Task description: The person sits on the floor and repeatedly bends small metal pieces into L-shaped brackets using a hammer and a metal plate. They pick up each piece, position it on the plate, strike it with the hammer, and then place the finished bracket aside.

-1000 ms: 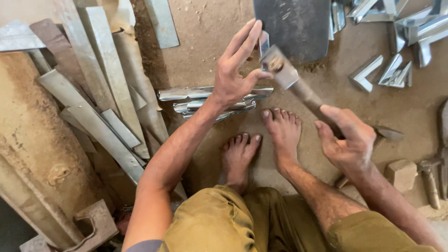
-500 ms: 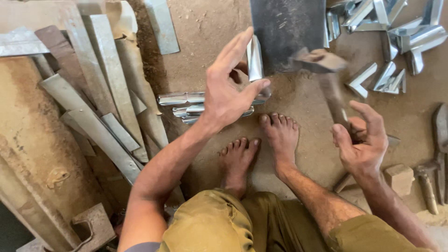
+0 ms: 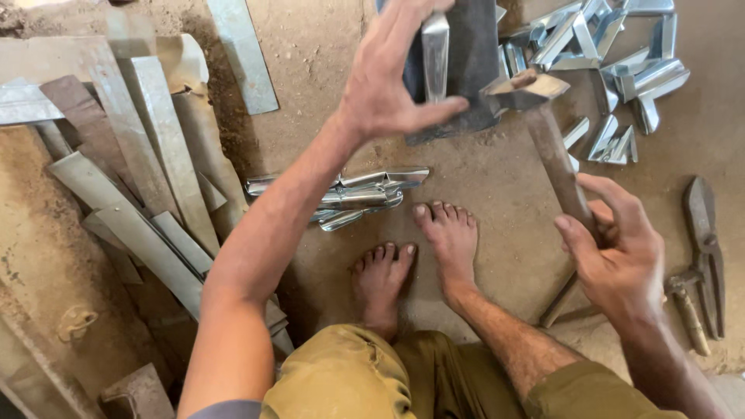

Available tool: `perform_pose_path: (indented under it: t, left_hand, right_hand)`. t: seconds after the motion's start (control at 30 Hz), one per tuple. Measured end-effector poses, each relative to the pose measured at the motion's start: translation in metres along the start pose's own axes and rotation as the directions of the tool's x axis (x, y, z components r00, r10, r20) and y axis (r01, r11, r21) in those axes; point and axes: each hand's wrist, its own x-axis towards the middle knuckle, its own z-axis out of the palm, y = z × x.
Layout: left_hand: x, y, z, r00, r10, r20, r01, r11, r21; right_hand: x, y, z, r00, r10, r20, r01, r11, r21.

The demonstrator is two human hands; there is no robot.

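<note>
A: On the dirt floor, far of bare feet, the dark steel anvil plate backs a narrow shiny metal strip pinched upright in the left hand.

B: The right hand grips a wooden-handled hammer; a glancing blow could likely catch the fingers.

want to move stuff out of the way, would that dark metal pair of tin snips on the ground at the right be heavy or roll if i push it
The dark metal tin snips look solid and thick-bladed, so probably heavy for their size. They lie flat on the sandy dirt floor, so they would likely slide or drag, not roll. The handles may pivot when lifted.
</note>
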Motion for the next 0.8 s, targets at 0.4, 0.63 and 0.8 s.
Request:
perform_pose_path:
  t: [0.4,0.63,0.8]
  left_hand:
    - [-0.097,0.029,0.032,0.919,-0.370,0.136,0.394,0.875,-0.282]
    - [-0.070,-0.001,-0.011,0.952,-0.242,0.188,0.174,0.932,0.319]
    - [-0.050,-0.020,-0.002,0.985,-0.096,0.146,0.070,0.981,0.179]
  right_hand:
    - [-0.005,-0.050,-0.030,0.996,0.049,0.077,-0.021,0.942,-0.335]
    - [-0.004,-0.027,-0.022,0.995,-0.093,0.041,0.099,0.976,-0.193]
    - [0.006,-0.014,-0.013,0.994,-0.110,0.003,0.109,0.982,-0.156]
